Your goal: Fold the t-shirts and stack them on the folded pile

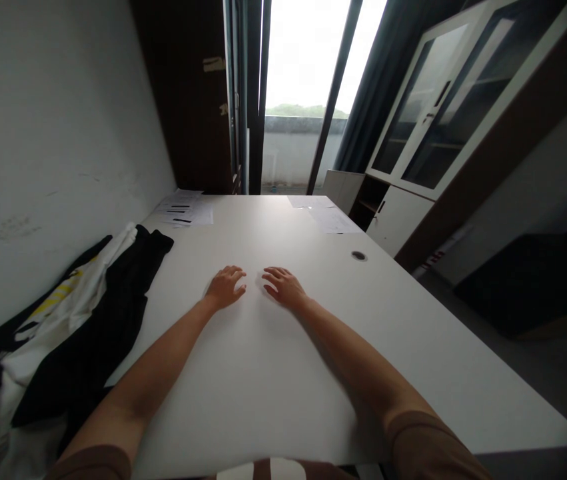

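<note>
One white worktop (273, 373) carries it all: clothes (90, 333) heaped along its left side and papers (196, 215) at its far end, probably to leave reaching room. The left hand (225, 288) and right hand (284, 287), apart and holding nothing, curve over its middle, perhaps resting.

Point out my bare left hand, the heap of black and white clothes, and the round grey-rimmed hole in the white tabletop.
Bare left hand (224, 288): head view, back of the hand.
Heap of black and white clothes (108, 327): head view, black cloth.
Round grey-rimmed hole (359, 256): head view, dark centre.
</note>
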{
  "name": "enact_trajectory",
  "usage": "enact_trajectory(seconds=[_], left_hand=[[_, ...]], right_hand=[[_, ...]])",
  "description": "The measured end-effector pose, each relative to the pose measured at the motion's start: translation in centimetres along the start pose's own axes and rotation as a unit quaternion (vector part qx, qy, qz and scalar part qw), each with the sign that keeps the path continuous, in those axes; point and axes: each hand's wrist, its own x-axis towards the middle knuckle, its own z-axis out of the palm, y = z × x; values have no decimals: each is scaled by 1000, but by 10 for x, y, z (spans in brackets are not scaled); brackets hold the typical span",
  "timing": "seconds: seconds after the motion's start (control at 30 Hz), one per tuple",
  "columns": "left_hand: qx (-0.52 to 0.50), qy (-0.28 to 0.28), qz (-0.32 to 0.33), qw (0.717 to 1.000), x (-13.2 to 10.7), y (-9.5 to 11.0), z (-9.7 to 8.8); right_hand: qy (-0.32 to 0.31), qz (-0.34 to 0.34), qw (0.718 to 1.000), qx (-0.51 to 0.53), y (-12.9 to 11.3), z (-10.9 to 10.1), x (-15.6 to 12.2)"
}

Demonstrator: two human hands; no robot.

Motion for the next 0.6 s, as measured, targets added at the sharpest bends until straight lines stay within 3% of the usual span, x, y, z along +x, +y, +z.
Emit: enact_trajectory(seconds=[0.33,0.6], left_hand=[[38,-58,30,997,-2,-6,12],[67,-93,-2,993,-4,-6,18]], right_hand=[[-65,-5,997,-40,-3,4,0],[-103,5,994,-39,-3,4,-1]])
